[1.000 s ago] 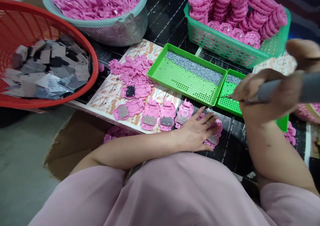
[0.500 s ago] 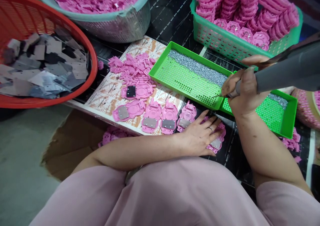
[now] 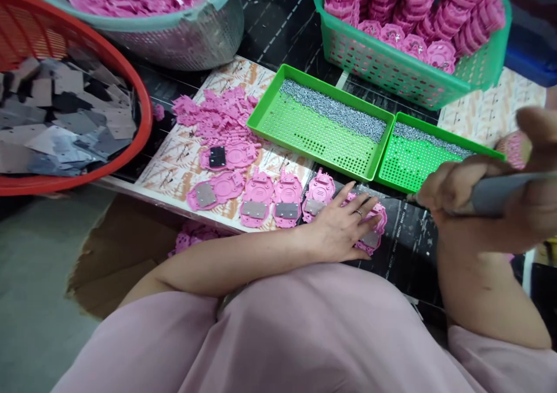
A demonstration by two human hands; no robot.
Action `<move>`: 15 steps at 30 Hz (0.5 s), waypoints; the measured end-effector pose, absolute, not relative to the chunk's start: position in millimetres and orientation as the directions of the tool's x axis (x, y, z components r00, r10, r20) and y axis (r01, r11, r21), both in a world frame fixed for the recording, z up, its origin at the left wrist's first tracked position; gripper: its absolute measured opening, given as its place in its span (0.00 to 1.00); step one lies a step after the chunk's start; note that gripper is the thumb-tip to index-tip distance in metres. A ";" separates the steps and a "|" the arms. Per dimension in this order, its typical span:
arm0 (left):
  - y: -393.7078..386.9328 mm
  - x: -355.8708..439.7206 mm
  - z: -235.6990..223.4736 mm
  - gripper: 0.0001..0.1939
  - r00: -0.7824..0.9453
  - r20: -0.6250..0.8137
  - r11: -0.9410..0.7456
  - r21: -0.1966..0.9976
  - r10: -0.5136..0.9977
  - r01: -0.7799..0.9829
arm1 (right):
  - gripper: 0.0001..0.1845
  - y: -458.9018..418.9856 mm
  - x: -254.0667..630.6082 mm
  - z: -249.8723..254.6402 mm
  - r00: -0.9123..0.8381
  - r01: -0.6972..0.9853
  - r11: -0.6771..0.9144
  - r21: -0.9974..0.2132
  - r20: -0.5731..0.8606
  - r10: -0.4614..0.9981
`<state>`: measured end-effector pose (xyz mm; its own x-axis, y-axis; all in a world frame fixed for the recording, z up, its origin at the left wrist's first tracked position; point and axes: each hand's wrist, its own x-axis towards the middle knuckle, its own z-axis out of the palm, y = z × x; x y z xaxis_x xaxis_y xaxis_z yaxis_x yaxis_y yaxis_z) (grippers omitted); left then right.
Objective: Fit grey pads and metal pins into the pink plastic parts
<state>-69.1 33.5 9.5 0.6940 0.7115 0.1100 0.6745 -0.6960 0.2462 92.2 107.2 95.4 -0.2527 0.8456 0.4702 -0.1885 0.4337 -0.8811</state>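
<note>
My left hand (image 3: 342,224) lies flat with its fingers spread over a pink plastic casing (image 3: 379,222) that has a metal plate at its lower end; the fingers partly hide it. Beside that hand stands another pink casing (image 3: 321,187), also with a plate. To the left are more pink casings (image 3: 287,193) with screwed-on plates. My right hand (image 3: 452,187) is closed around a grey electric screwdriver (image 3: 500,194), its tip pointing left, just in front of the smaller green tray (image 3: 407,175) of screws. The tool's rear end is blurred and cut off.
A long green tray (image 3: 315,143) holds more screws. Loose small pink parts (image 3: 221,114) lie on the board. A red basket (image 3: 145,100) of metal plates stands left, a pale basin (image 3: 195,39) of pink pieces behind, and a green basket (image 3: 391,71) of stacked pink casings at the back right.
My right hand has moved right and toward me with the electric screwdriver, away from the long tray's edge. My left hand keeps its place on the casing. The view has shifted slightly.
</note>
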 end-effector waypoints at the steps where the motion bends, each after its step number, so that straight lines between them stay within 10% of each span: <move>1: 33.7 -69.0 10.7 0.38 0.697 0.098 -0.696 0.243 0.711 0.676 | 0.18 100.4 94.4 93.5 -0.225 -0.213 0.420 -0.882 0.462 0.858; 15: 34.3 -66.7 12.4 0.38 0.700 0.099 -0.701 0.230 0.707 0.675 | 0.11 90.3 94.4 71.3 -0.270 -0.290 0.388 -0.875 0.464 0.844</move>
<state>-66.7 34.3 12.4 0.7000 0.7073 0.0989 0.6754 -0.7006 0.2300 94.4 90.3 71.3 -0.2702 0.8437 0.4639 -0.2900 0.3881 -0.8748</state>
